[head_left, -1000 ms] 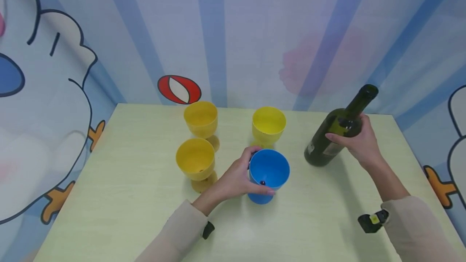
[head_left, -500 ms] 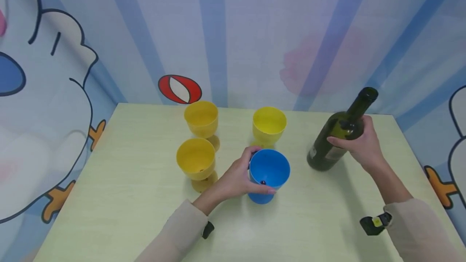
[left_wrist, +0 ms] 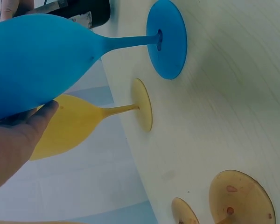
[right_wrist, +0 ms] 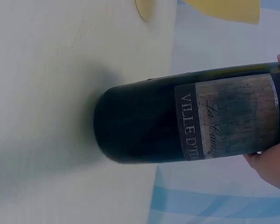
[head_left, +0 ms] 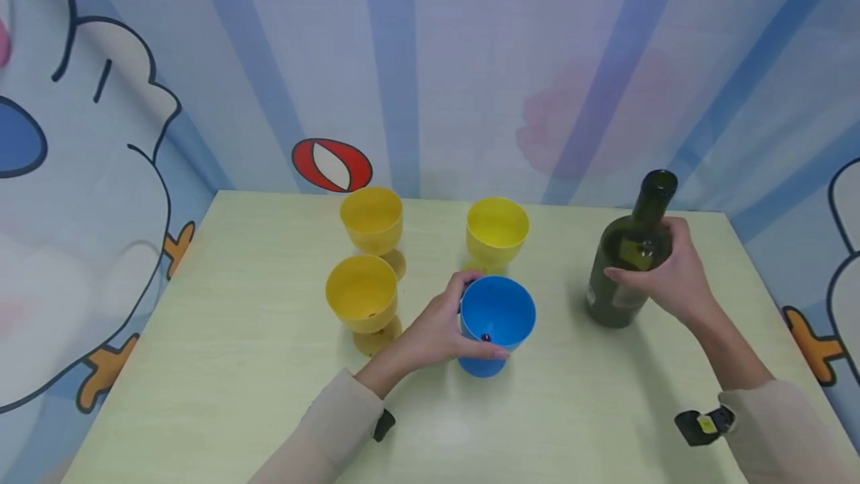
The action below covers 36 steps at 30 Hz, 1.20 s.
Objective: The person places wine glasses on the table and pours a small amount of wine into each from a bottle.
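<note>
My left hand (head_left: 433,331) grips the bowl of a blue plastic goblet (head_left: 499,308), thumb at its front and fingers behind. The goblet's foot (left_wrist: 168,39) is on the table, and a dark red drop shows inside its bowl. Farther right, my right hand (head_left: 675,275) grips a dark green wine bottle (head_left: 611,286) around its upper body. The bottle stands nearly upright, its neck leaning slightly right. Its label (right_wrist: 238,116) faces the right wrist camera. Whether the bottle's base touches the table, I cannot tell.
Behind the blue goblet stands a yellow goblet (head_left: 497,230). Two more yellow goblets are to the left, one at the back (head_left: 372,221) and one nearer (head_left: 361,293); the nearer one has reddish drops on its foot (left_wrist: 242,198). A striped cartoon backdrop (head_left: 457,81) borders the pale table (head_left: 235,334).
My right hand has tilted the bottle from a rightward lean to nearly upright, and its base has moved right and toward me. The left hand and blue goblet have kept their place.
</note>
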Available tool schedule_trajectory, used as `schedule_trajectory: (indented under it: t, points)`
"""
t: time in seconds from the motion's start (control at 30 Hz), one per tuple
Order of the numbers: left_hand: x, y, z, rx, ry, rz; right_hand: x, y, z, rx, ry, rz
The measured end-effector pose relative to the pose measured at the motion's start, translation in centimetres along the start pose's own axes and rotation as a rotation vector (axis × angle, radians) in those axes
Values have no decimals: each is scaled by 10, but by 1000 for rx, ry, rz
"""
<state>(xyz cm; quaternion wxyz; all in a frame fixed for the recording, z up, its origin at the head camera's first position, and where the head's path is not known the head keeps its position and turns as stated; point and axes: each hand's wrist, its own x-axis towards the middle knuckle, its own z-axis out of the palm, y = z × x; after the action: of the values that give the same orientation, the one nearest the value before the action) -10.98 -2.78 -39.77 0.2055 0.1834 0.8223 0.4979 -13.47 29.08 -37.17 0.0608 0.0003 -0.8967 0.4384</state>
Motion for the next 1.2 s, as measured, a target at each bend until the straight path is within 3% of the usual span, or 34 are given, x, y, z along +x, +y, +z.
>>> schedule_trajectory:
  t: [0.27, 0.47, 0.6, 0.8, 1.2]
  points:
    - [-1, 3, -1, 11, -3, -5, -14, -20, -8, -134, -77, -135]
    - [-2, 4, -2, 5, -6, 5, -21, -31, -10, -172, -122, -218]
    - [-2, 3, -2, -1, -9, 11, -24, -36, -7, -217, -157, -339]
    - [0, 2, -1, -5, -15, 2, -27, -41, -2, -369, -174, -543]
    - [-1, 3, -2, 18, -15, -6, -33, -39, 4, -595, -169, -653]
